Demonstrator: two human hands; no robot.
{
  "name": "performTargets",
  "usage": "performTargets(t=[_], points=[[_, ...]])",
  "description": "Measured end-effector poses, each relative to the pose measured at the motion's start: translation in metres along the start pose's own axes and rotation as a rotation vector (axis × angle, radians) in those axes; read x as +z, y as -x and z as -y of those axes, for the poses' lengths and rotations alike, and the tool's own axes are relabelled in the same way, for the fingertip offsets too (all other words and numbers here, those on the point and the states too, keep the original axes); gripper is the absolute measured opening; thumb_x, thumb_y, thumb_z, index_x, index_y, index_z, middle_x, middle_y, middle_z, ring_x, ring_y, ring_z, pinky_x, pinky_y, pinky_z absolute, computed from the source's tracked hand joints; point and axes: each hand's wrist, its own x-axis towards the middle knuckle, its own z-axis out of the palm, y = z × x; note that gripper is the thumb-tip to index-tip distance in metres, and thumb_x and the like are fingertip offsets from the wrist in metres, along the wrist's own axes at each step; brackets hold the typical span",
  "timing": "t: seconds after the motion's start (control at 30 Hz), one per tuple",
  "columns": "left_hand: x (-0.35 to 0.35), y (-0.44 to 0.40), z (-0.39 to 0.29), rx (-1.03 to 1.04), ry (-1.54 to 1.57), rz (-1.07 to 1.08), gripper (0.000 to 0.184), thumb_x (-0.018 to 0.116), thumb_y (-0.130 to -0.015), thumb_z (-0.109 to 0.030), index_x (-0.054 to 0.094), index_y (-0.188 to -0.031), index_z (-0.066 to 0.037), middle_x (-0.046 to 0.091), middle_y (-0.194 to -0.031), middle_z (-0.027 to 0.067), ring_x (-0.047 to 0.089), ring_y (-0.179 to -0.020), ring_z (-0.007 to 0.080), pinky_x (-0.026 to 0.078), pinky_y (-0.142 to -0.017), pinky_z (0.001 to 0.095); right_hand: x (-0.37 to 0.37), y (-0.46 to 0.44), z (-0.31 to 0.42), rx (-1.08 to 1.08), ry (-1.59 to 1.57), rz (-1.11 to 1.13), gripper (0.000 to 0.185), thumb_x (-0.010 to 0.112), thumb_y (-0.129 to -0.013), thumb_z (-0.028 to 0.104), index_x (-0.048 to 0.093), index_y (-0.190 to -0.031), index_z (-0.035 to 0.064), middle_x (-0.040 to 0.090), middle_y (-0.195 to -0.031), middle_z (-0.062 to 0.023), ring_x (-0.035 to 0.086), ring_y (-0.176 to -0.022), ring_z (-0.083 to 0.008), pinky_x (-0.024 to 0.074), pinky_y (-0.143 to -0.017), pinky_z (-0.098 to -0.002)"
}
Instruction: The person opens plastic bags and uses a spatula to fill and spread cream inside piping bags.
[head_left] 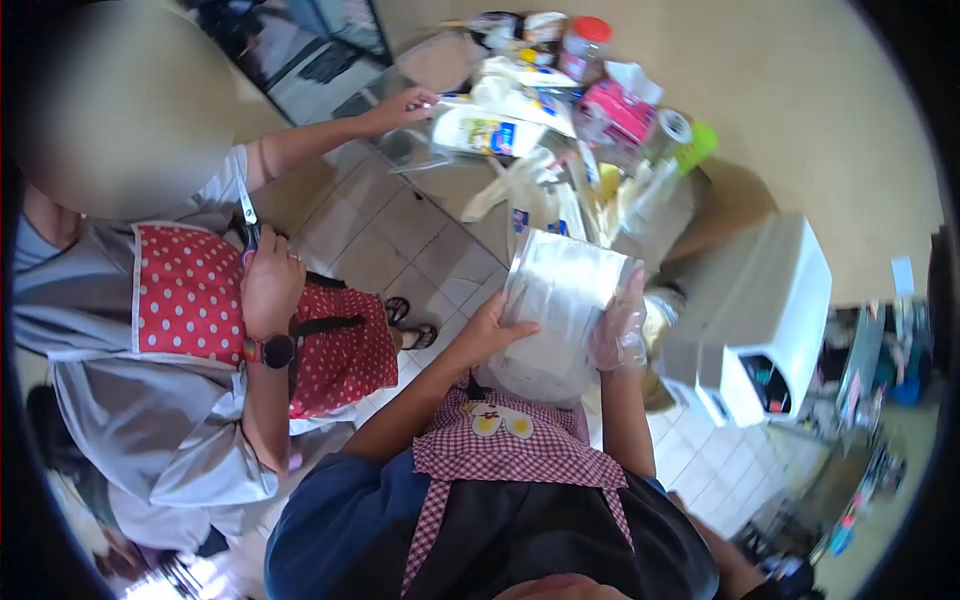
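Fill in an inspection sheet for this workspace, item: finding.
Surface: table, largely covered where the goods lie
Job's things: clear plastic container, contents unclear
Clutter: red-lidded jar, pink pack, white-and-blue packets, crowded together
Hands: left hand bare, right hand in a clear glove, both holding the container
Cables: nothing seen
Surroundings: co-worker's one hand holds scissors, the other is at the packets; white box-shaped unit on the right; tiled floor

So I've got a dark tee (560, 525) on, black front, blue sleeves (325, 495), under a burgundy-and-white gingham apron (530, 462) with matching straps (428, 530) and a fried-egg design (500, 422), plus a clear plastic glove (619, 345) on my right hand (632, 315).
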Motion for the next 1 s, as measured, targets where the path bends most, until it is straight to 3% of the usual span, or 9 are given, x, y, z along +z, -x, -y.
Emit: performTargets(t=[0.1,0.17,0.3,0.37,0.47,0.6,0.67,0.8,1.0], points=[[0.008,0.008,-0.002,0.042,-0.076,0.098,0.073,0.070,-0.075,-0.012,0.028,-0.134,0.000,0.046,-0.124,0.0129,0.044,-0.115,0.0192,0.036,-0.096,0.0306,-0.060,0.037,-0.010,0.113,-0.309,0.021,0.053,0.044,-0.092,0.040,0.038,-0.128,0.0006,0.045,-0.126,-0.0109,0.044,-0.114,-0.0238,0.0345,-0.098,-0.0386],[0.013,0.012,0.011,0.038,-0.418,0.146,0.079,0.066,-0.076,-0.006,0.018,-0.139,0.000,0.039,-0.132,0.0149,0.042,-0.117,0.0193,0.035,-0.096,0.0288,-0.054,0.074,-0.017,-0.139,0.204,0.109,0.057,0.054,-0.088,0.030,0.034,-0.130,-0.0008,0.044,-0.127,-0.0123,0.048,-0.109,-0.0218,0.0373,-0.096,-0.0351],[0.027,0.033,0.023,0.110,-0.444,0.398,0.085,0.061,-0.076,-0.001,0.006,-0.141,-0.002,0.029,-0.140,0.0167,0.040,-0.118,0.0193,0.034,-0.096,0.0269,-0.093,0.098,-0.021,0.055,0.679,-0.298,0.036,0.068,-0.075,0.006,0.057,-0.107,-0.0058,0.063,-0.095,-0.0110,0.061,-0.082,-0.0164,0.0481,-0.073,-0.0249],[0.033,0.042,0.026,0.377,-0.559,0.477,0.094,0.055,-0.070,0.003,-0.005,-0.142,-0.007,0.028,-0.139,0.0241,0.051,-0.110,0.0243,0.041,-0.090,0.0305,-0.076,0.116,-0.022,-0.037,0.559,-0.359,0.021,0.067,-0.076,0.008,0.064,-0.091,-0.0057,0.065,-0.085,-0.0089,0.061,-0.073,-0.0146,0.0485,-0.064,-0.0239],[0.048,0.047,0.011,-0.003,-0.512,0.592,0.097,0.052,-0.068,0.006,-0.010,-0.141,-0.010,0.026,-0.141,0.0229,0.054,-0.103,0.0238,0.044,-0.084,0.0290,-0.098,0.112,-0.032,-0.175,0.848,-0.399,0.024,0.068,-0.076,0.012,0.065,-0.091,-0.0065,0.066,-0.082,-0.0087,0.060,-0.073,-0.0110,0.0482,-0.062,-0.0238],[0.064,0.051,0.018,-0.025,-0.779,0.589,0.096,0.053,-0.073,0.005,-0.012,-0.141,-0.011,0.028,-0.141,0.0202,0.055,-0.097,0.0215,0.047,-0.078,0.0283,-0.135,0.110,-0.051,-0.060,0.768,-0.450,0.032,0.069,-0.076,0.016,0.061,-0.097,-0.0052,0.066,-0.083,-0.0108,0.060,-0.070,-0.0124,0.0484,-0.063,-0.0251],[0.057,0.053,0.036,-0.116,-0.242,0.479,0.081,0.056,-0.081,-0.004,0.004,-0.142,-0.007,0.034,-0.137,0.0173,0.053,-0.101,0.0180,0.045,-0.083,0.0299,-0.162,0.114,-0.058,-0.216,0.804,-0.361,0.028,0.067,-0.077,0.014,0.061,-0.097,-0.0047,0.066,-0.081,-0.0096,0.060,-0.070,-0.0123,0.0477,-0.064,-0.0243],[0.047,0.059,0.053,-0.410,-0.133,0.647,0.059,0.061,-0.080,-0.012,0.034,-0.132,-0.003,0.052,-0.118,0.0114,0.051,-0.103,0.0179,0.043,-0.087,0.0313,-0.171,0.118,-0.047,-0.237,0.484,-0.401,0.016,0.062,-0.079,0.005,0.062,-0.092,-0.0029,0.063,-0.079,-0.0064,0.059,-0.068,-0.0137,0.0467,-0.065,-0.0241],[0.067,0.063,0.076,-0.224,-0.560,0.403,0.070,0.050,-0.079,-0.006,0.017,-0.140,-0.010,0.051,-0.117,0.0203,0.056,-0.098,0.0283,0.046,-0.080,0.0371,-0.153,0.113,-0.042,-0.150,0.238,-0.514,0.032,0.069,-0.074,0.005,0.055,-0.102,-0.0001,0.059,-0.085,-0.0025,0.056,-0.073,-0.0128,0.0464,-0.066,-0.0259]])
